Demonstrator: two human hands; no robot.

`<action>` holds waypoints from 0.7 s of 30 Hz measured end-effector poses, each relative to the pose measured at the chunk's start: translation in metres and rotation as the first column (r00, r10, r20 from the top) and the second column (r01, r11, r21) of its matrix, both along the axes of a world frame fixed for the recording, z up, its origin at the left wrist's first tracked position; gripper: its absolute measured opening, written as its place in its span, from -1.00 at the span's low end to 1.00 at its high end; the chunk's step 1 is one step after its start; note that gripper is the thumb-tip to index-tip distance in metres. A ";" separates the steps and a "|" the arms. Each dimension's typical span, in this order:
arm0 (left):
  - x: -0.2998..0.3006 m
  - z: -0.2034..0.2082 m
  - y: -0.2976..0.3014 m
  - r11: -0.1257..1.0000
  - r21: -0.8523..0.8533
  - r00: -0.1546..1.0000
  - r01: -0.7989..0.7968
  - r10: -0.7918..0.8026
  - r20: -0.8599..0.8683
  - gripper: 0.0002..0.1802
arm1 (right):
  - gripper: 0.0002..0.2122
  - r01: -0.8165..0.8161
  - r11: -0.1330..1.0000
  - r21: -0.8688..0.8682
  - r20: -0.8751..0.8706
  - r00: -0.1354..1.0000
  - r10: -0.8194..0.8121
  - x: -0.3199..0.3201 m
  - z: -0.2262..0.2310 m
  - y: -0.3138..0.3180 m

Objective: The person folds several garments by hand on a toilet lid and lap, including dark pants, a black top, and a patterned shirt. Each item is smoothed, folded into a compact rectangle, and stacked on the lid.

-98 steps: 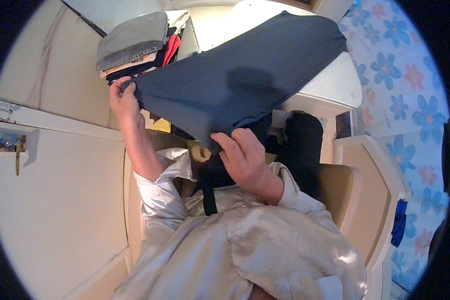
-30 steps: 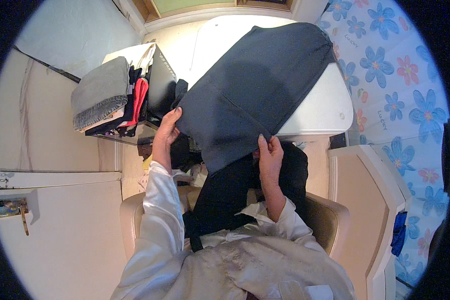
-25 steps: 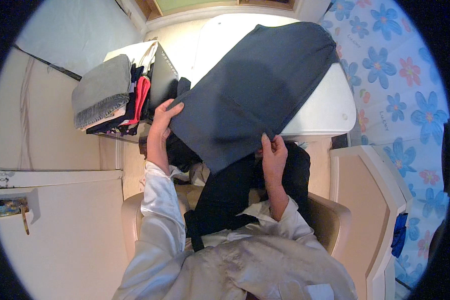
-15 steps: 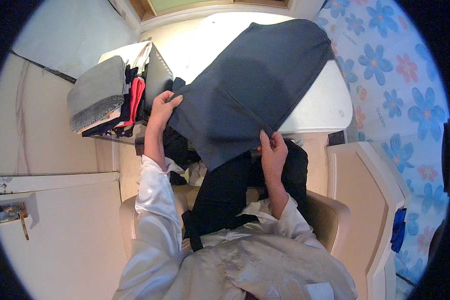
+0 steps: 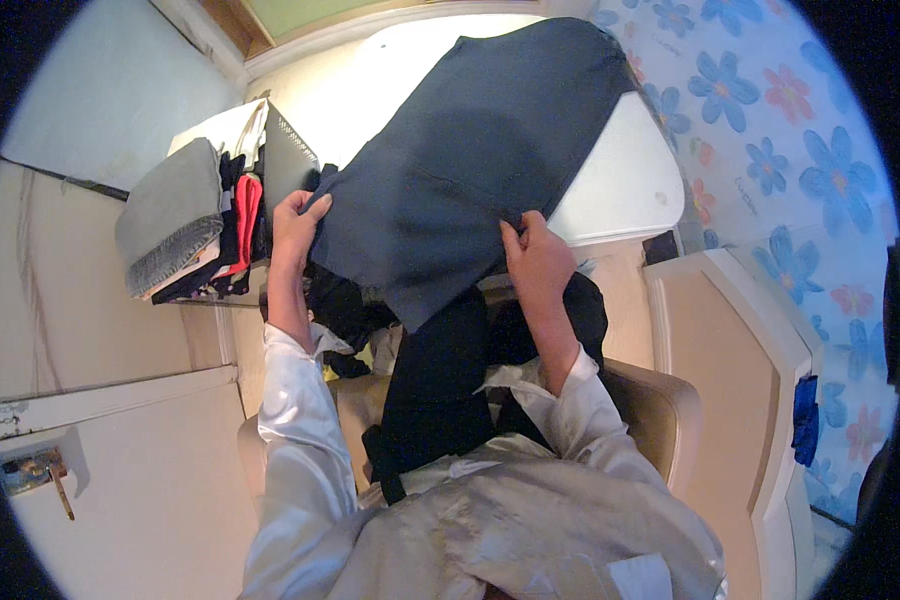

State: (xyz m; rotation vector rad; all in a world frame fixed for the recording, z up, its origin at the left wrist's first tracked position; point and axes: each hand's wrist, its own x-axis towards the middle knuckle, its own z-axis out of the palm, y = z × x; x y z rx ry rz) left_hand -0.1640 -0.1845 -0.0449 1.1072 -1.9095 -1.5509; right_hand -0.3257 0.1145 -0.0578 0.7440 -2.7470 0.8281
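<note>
White tabletop (image 5: 630, 185) bears dark cloth (image 5: 475, 150), perhaps navy, lightly creased.

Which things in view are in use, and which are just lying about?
In use:
dark garment, pinched by left hand and right hand
white table under it

Apparently lying about:
stack of folded clothes, not held
blue item at right

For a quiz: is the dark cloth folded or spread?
Spread: left hand and right hand hold the dark cloth wide across the table.
</note>
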 end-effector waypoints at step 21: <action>-0.060 0.016 0.002 0.667 -0.738 0.927 0.100 0.207 0.313 -0.75 | -0.80 -0.174 0.787 -0.592 0.585 0.578 0.569 -0.150 0.031 -0.010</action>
